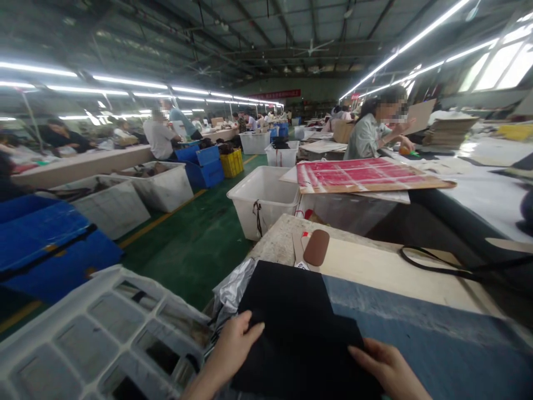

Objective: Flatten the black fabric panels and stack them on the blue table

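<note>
A black flat sheet point(291, 328) with a stepped upper right edge lies before me; whether it is fabric or leather I cannot tell. My left hand point(233, 341) pinches its left edge between thumb and fingers. At its right edge, my right hand point(381, 358) grips it in the same way. Under and beside the sheet spreads a blue-grey mat point(420, 322) on the worktable. Beyond the sheet lie a brown rounded piece point(316, 248) and a pale strip with print on it point(298, 249).
Left of me stands a white slotted crate point(87, 325), with blue bins point(54, 244) behind it. A white tub point(264, 194) stands past the table corner. A red-coated board point(366, 176) rests farther right, near a seated co-worker point(366, 133). A black strap point(441, 266) loops over the table.
</note>
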### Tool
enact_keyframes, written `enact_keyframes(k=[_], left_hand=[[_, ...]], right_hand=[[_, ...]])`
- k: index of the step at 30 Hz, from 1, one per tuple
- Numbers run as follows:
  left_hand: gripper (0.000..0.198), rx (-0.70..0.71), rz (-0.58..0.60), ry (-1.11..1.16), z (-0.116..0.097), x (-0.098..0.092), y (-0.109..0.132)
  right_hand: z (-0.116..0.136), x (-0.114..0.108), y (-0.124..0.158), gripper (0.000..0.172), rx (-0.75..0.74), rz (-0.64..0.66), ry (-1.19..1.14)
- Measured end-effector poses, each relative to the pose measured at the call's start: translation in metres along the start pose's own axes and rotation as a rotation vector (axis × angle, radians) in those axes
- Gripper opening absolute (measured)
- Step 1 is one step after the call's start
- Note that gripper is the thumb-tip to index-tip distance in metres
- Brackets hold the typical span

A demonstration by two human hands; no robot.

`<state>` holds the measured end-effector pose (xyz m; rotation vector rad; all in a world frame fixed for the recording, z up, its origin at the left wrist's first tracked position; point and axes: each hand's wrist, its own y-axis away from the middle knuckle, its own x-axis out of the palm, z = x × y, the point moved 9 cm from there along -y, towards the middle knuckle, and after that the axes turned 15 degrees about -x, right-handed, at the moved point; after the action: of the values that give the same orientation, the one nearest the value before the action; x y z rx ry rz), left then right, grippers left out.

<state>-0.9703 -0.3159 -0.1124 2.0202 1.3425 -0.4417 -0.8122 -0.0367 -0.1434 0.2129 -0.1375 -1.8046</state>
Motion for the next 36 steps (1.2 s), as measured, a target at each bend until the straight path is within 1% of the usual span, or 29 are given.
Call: enact_keyframes(k=[3,5,7,9,11,15,19,25,30,36], left_hand=[[0.032,-0.017,-0.104,-0.143,-0.021,-0.019,-0.049],[0.029,-0.033,-0.167,-0.231,-0.027,-0.025,-0.077],[0.029,-0.046,-0.203,-0.271,-0.027,-0.027,-0.097],[0.028,-0.053,-0.220,-0.287,-0.024,-0.026,-0.110],[0.026,-0.058,-0.233,-0.303,-0.018,-0.026,-0.117],[0.029,-0.067,-0.254,-0.310,-0.012,-0.028,-0.121],[0.031,-0.089,-0.268,-0.306,-0.013,-0.030,-0.124],[0.032,-0.123,-0.280,-0.311,-0.011,-0.031,-0.129],[0.032,-0.132,-0.268,-0.310,-0.011,-0.032,-0.130],[0.032,-0.142,-0.263,-0.325,-0.013,-0.031,-0.131]], right_hand=[[0.011,0.002,-0.058,0.045,0.014,-0.034,0.065],[0.013,0.000,-0.090,0.035,-0.005,-0.049,0.213],[0.013,-0.006,-0.114,0.026,-0.043,-0.074,0.385],[0.010,-0.011,-0.127,0.028,-0.074,-0.101,0.494],[0.004,-0.014,-0.133,0.032,-0.092,-0.114,0.524],[-0.003,-0.015,-0.130,0.032,-0.116,-0.117,0.566],[0.000,-0.013,-0.126,0.035,-0.093,-0.119,0.605],[0.006,-0.010,-0.127,0.035,-0.041,-0.104,0.628],[0.004,-0.010,-0.125,0.036,-0.024,-0.109,0.609],[0.004,-0.012,-0.128,0.033,-0.051,-0.124,0.660]])
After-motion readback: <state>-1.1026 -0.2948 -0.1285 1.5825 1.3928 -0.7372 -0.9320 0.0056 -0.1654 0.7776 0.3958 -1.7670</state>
